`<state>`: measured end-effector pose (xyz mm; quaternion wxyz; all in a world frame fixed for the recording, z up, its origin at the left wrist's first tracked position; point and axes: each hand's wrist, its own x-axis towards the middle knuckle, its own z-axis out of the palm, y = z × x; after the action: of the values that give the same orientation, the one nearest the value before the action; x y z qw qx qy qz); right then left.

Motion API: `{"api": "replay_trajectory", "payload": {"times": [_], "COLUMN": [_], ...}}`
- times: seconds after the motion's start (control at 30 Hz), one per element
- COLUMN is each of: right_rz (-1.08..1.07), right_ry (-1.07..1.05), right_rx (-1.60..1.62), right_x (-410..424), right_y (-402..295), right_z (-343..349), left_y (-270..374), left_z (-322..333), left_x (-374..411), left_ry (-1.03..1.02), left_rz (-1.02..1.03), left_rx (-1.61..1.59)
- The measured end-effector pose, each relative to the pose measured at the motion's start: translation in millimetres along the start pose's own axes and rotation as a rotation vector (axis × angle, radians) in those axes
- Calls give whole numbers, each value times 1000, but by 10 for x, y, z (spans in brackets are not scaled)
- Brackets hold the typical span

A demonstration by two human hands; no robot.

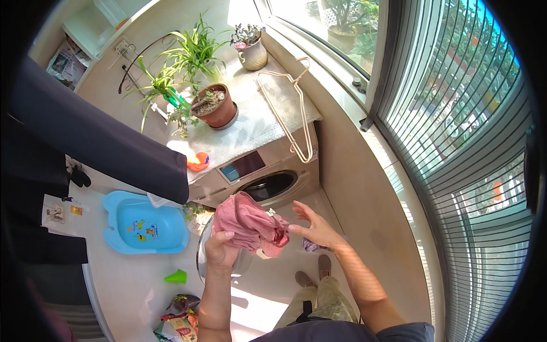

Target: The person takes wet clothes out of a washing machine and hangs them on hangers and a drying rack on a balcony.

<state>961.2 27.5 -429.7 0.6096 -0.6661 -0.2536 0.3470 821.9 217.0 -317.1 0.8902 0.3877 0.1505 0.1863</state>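
A bunched pink cloth garment [252, 222] hangs from my left hand [222, 248], whose thumb presses on its near side. Just right of the garment is my right hand [314, 226], its fingers spread and nothing in its palm. The right thumb tip comes up to the garment's edge; I cannot tell whether it touches. Behind the garment stands a front-loading washing machine [201, 188] with a dark round door [269, 186]. Partly hidden below the left hand is a round basin [205, 243] on the floor. A crumpled purple cloth [311, 244] lies on the floor beyond my right wrist.
Wire clothes hangers [282, 113] lie on the machine's cover, sticking out past its front edge. A terracotta flowerpot [216, 107] and a ceramic plant pot [253, 55] stand there too. A blue baby bathtub [145, 226] is on the left. Dark hanging cloth [107, 132] reaches in from the left.
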Motion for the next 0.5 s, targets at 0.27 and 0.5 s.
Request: {"api": "replay_trajectory", "payload": {"times": [0.27,0.5], "right_rz": [-89,-162], "right_ry": [94,10], "right_rx": [-192,-420], "right_x": [1,-166], "right_y": [-425,-1067], "right_z": [32,-117], "left_y": [462,431], "left_z": [177,-269], "left_x": [-169,-219], "left_ry": [92,415], "left_rz": [184,276], "left_rx": [666,1575]}}
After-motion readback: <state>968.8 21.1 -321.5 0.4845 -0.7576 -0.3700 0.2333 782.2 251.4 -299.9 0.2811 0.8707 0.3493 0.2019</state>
